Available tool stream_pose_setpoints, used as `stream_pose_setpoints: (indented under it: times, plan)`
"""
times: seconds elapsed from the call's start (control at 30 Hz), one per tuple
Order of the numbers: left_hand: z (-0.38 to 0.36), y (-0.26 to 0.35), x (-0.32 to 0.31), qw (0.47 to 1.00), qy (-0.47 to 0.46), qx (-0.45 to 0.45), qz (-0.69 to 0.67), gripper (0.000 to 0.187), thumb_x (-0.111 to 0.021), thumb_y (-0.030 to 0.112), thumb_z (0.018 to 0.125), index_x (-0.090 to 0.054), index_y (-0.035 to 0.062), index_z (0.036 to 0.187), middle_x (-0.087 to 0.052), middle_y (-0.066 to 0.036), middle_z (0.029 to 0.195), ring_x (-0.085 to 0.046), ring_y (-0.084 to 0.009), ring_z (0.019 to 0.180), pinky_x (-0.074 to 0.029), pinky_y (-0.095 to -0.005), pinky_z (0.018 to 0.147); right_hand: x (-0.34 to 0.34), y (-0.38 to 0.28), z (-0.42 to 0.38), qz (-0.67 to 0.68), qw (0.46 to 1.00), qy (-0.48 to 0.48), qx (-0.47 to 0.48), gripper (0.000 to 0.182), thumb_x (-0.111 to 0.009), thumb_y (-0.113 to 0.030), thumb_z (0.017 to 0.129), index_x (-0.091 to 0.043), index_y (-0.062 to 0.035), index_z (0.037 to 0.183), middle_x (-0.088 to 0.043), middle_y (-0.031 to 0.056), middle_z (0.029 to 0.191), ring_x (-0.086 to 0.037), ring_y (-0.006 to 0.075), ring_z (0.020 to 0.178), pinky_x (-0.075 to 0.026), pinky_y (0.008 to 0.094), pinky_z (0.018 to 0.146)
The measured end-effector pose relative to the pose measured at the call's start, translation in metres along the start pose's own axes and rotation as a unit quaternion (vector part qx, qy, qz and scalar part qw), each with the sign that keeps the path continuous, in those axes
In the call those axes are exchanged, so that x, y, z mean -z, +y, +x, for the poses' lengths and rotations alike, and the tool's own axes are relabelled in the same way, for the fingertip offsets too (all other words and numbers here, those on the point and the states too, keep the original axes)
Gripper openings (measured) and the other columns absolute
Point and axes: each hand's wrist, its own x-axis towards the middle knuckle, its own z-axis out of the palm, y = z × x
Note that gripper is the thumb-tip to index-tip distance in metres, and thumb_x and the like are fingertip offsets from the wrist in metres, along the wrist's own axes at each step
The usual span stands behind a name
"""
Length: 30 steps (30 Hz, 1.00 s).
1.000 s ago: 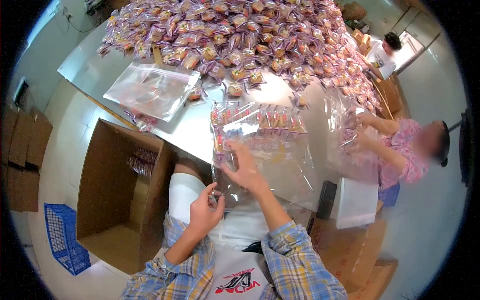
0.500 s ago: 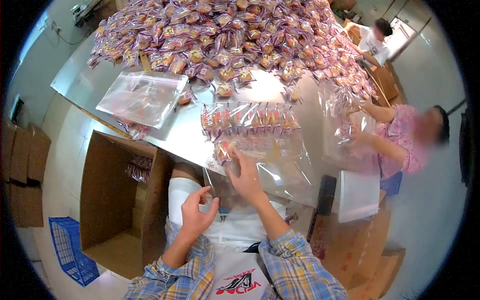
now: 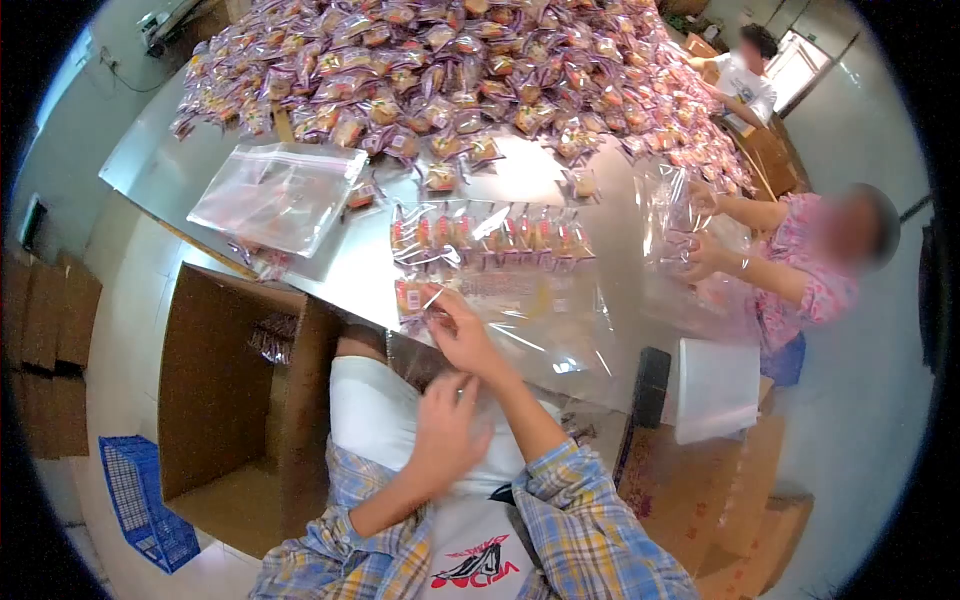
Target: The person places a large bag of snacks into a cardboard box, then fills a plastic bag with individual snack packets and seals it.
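A large clear bag (image 3: pixel 550 300) lies at the table's near edge, with a row of wrapped snacks (image 3: pixel 490 236) inside its far part. At the bag's left side, my right hand (image 3: pixel 462 335) has its fingertips on a single wrapped snack (image 3: pixel 410 297). My left hand (image 3: pixel 450 430) is smeared by motion above my lap, close below my right forearm; its fingers cannot be made out clearly. Left of the row lies a stack of clear bags (image 3: pixel 280 200).
Wrapped snacks (image 3: pixel 430 70) are heaped across the far table. An open cardboard box (image 3: pixel 225 400) and a blue crate (image 3: pixel 150 500) stand left. At right, a co-worker (image 3: pixel 800 260) handles another clear bag (image 3: pixel 680 220); white bags (image 3: pixel 717 390) lie nearer.
My left hand has moved right, towards my right forearm. My right hand has shifted slightly left with the single snack, and the filled bag lies a little further left.
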Motion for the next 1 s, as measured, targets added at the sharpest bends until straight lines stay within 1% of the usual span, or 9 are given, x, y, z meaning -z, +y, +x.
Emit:
stream_pose_setpoints:
  times: [0.33,0.4,0.53,0.7,0.73,0.83,0.9,0.97,1.0]
  plan:
    - [-0.006,-0.026,-0.040,0.975,-0.057,-0.001,0.216,0.071,-0.070,0.014,0.081,-0.047,-0.0079,0.145,-0.032,-0.036,0.158,-0.032,-0.0535,0.145,-0.028,-0.0610,0.118,0.016,-0.011,0.014,-0.355,0.919,0.031,0.170,0.047,-0.073,-0.026,0.089,-0.064,-0.0094,0.132,-0.067,0.0148,0.123,-0.060,0.0391,0.115,-0.048,0.0487,0.100]
    - [0.006,-0.026,-0.033,0.984,-0.029,0.024,0.175,0.075,-0.071,0.015,0.080,-0.046,-0.0079,0.147,-0.029,-0.037,0.159,-0.029,-0.0543,0.146,-0.027,-0.0611,0.118,0.017,-0.023,0.014,-0.351,0.917,0.025,0.190,0.046,-0.071,-0.026,0.091,-0.061,-0.0091,0.133,-0.067,0.0155,0.122,-0.062,0.0375,0.114,-0.050,0.0481,0.098]
    - [0.023,-0.041,-0.024,0.985,0.033,0.149,0.076,0.078,-0.074,0.017,0.081,-0.046,-0.0019,0.150,-0.023,-0.036,0.161,-0.027,-0.0535,0.147,-0.029,-0.0566,0.117,0.018,-0.018,0.018,-0.251,0.963,-0.101,0.014,0.041,-0.068,-0.015,0.092,-0.064,-0.0143,0.133,-0.067,0.0165,0.123,-0.061,0.0393,0.112,-0.048,0.0488,0.097]
    - [0.041,-0.053,-0.032,0.955,0.212,0.205,-0.040,0.068,-0.075,0.019,0.088,-0.052,0.0066,0.150,-0.023,-0.034,0.161,-0.033,-0.0481,0.145,-0.038,-0.0518,0.113,0.028,-0.019,0.023,-0.297,0.938,-0.130,0.120,0.050,-0.068,-0.015,0.091,-0.059,-0.0159,0.141,-0.067,0.0182,0.126,-0.062,0.0410,0.114,-0.050,0.0490,0.099]
    - [0.046,-0.057,-0.034,0.922,0.205,0.267,-0.191,0.067,-0.076,0.019,0.090,-0.051,0.0095,0.152,-0.023,-0.032,0.161,-0.039,-0.0442,0.143,-0.043,-0.0469,0.110,0.024,-0.014,0.024,-0.316,0.932,-0.138,0.115,0.053,-0.069,-0.014,0.090,-0.058,-0.0169,0.142,-0.066,0.0178,0.127,-0.062,0.0408,0.115,-0.050,0.0491,0.099]
    - [0.061,-0.071,-0.042,0.924,0.273,0.198,-0.179,0.069,-0.076,0.017,0.089,-0.051,0.0110,0.153,-0.025,-0.031,0.160,-0.046,-0.0398,0.140,-0.046,-0.0424,0.108,0.022,-0.014,0.016,-0.318,0.933,-0.145,0.087,0.057,-0.069,-0.012,0.087,-0.056,-0.0121,0.143,-0.063,0.0201,0.134,-0.059,0.0407,0.123,-0.047,0.0493,0.106]
    - [0.059,-0.083,-0.051,0.926,0.266,0.233,-0.129,0.065,-0.073,0.013,0.090,-0.051,0.0046,0.151,-0.031,-0.028,0.156,-0.053,-0.0338,0.134,-0.048,-0.0412,0.106,0.019,-0.006,0.003,-0.312,0.937,-0.125,0.100,0.056,-0.067,-0.011,0.087,-0.055,-0.0080,0.141,-0.061,0.0227,0.136,-0.057,0.0415,0.127,-0.045,0.0500,0.109]
    - [0.063,-0.070,-0.041,0.855,0.252,0.231,-0.389,0.064,-0.069,-0.002,0.089,-0.050,0.0002,0.150,-0.023,-0.019,0.160,-0.045,-0.0293,0.141,-0.045,-0.0372,0.112,0.012,-0.001,-0.017,-0.295,0.945,-0.111,0.086,0.057,-0.068,-0.016,0.087,-0.055,-0.0039,0.140,-0.054,0.0265,0.142,-0.047,0.0443,0.137,-0.039,0.0519,0.114]
    - [0.062,-0.072,-0.044,0.878,0.253,0.226,-0.337,0.063,-0.069,-0.002,0.089,-0.050,-0.0018,0.149,-0.022,-0.018,0.160,-0.045,-0.0290,0.142,-0.045,-0.0373,0.112,0.003,0.008,-0.028,-0.291,0.950,-0.092,0.074,0.058,-0.069,-0.018,0.086,-0.055,-0.0041,0.140,-0.053,0.0269,0.144,-0.045,0.0450,0.139,-0.038,0.0521,0.115]
